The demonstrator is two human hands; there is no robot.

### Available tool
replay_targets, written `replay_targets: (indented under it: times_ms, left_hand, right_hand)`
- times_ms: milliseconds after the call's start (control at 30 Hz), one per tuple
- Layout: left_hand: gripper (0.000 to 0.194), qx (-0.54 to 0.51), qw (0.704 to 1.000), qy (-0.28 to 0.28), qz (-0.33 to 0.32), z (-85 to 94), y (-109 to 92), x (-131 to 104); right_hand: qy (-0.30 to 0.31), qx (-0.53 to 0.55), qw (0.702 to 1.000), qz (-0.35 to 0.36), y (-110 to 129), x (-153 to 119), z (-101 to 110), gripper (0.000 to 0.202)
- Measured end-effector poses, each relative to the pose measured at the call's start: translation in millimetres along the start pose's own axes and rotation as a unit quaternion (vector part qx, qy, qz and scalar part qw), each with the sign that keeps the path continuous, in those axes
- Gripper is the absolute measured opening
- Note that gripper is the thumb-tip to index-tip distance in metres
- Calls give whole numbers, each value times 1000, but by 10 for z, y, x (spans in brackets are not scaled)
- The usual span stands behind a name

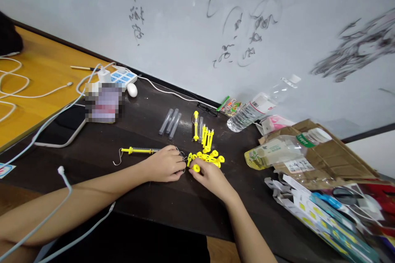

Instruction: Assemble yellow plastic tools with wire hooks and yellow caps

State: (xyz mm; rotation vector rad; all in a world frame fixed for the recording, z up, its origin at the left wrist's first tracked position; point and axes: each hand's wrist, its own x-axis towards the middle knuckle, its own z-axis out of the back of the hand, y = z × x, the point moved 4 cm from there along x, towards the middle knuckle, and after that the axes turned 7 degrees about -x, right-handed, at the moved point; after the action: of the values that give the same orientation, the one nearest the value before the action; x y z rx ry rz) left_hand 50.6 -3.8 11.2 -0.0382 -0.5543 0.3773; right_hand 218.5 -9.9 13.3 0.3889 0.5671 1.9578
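Observation:
My left hand (166,164) rests low over the dark table with its fingers curled in. Thin metal wire hooks (184,158) stick out by its fingertips; what the fingers pinch is mostly hidden. Close beside it, my right hand (212,176) has its thumb and fingers closed around a yellow plastic part with a round end (196,168). Behind the right hand lies a pile of yellow plastic parts (212,156). An assembled tube spring scale (138,150) with a hook lies left of my left hand. Farther back are another yellow-ended tube (196,125), yellow-ended rods (208,137) and clear tubes (171,122).
At left are a phone (61,127), a power strip (125,77) and white cables (66,181). A water bottle (256,109), a juice bottle (271,152), a cardboard box (345,156) and an opened carton (321,218) crowd the right. A whiteboard (185,28) rises behind.

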Motion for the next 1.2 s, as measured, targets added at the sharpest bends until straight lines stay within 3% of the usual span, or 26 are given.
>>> replay_targets:
  times_ms: [100,200,367,633,733,833,900,967,1033,1200]
  left_hand:
    - [10,-9,1000,-18,9,23,-1,5]
    - [24,-39,998,-48,10,46,-9,6]
    - [26,-91,993,-75,-5,29,-44,10]
    - [20,-83,989,-120,-38,30,-68,-20]
    - [15,-87,985,-147,-37,79,-68,-25]
    - [8,-77,977,-197,-32,174,-34,-44]
    - [7,-50,969,-239,-31,256,15,-69]
    - [10,-19,964,-262,-27,329,83,-92]
    - [14,-8,968,-251,-24,372,154,-97]
    - [15,-28,978,-205,-11,391,211,-82]
  right_hand:
    - [1,203,978,-34,-17,-12,17,17]
    - [58,348,934,-56,9,-14,-53,27]
    - [104,402,907,-62,105,0,-183,29]
    - [127,440,885,-81,120,13,-355,29]
    - [95,412,904,-58,82,24,-333,29]
    - [-26,314,949,-27,46,35,-199,24]
    - [-83,186,979,3,69,28,-123,16]
    - [-71,44,995,50,139,19,-122,7]
    - [-27,-65,993,98,217,7,-177,7]
    - [24,-184,974,132,313,-3,-340,15]
